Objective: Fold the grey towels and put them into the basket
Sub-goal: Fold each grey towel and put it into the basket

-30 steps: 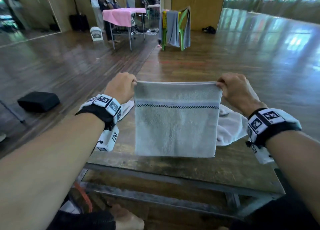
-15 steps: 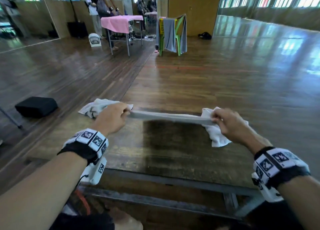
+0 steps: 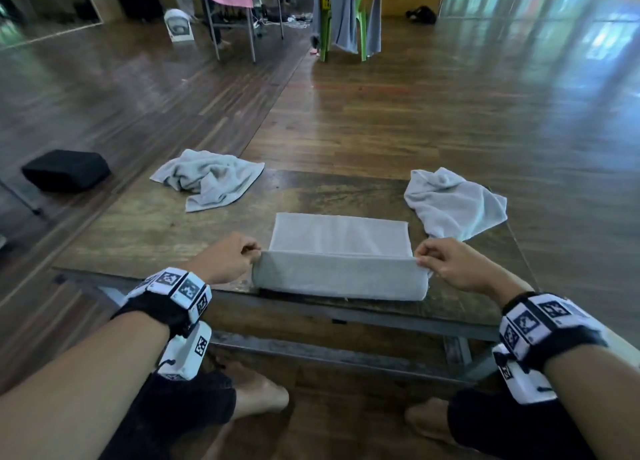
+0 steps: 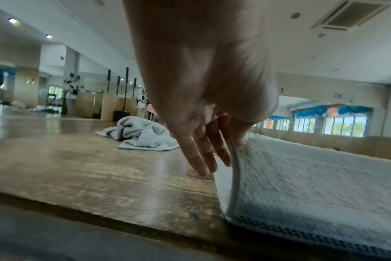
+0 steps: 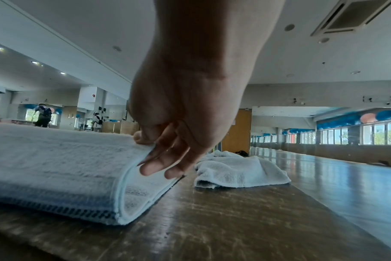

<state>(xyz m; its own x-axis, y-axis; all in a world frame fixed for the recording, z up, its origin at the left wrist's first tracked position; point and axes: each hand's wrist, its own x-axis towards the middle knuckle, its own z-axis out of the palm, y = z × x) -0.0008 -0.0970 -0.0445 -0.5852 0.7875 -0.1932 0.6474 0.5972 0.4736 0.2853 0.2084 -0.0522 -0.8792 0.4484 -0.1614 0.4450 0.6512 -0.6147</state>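
The grey towel (image 3: 337,257) lies on the wooden surface (image 3: 145,231), close to its near edge, with its far half flat and its near part raised and turned over toward the far side. The left hand (image 3: 227,257) pinches the left end of the raised fold; in the left wrist view the thumb presses the towel edge (image 4: 234,159) while the other fingers (image 4: 196,159) point down toward the surface, straight and apart from the cloth. The right hand (image 3: 446,262) pinches the right end of the same fold; in the right wrist view the thumb lies on top of the fold and the fingers (image 5: 159,166) sit beneath it, with the layered towel edge (image 5: 125,199) visible below. A dark checkered band runs along the towel's near bottom edge in both wrist views. A second crumpled grey towel (image 3: 207,179) lies at the far left of the surface, well apart from the held towel. A third crumpled towel (image 3: 453,203) lies at the far right corner, just beside the held towel's far right corner. A black bag (image 3: 65,170) rests on the wooden floor to the left. The basket is not visible in any view.
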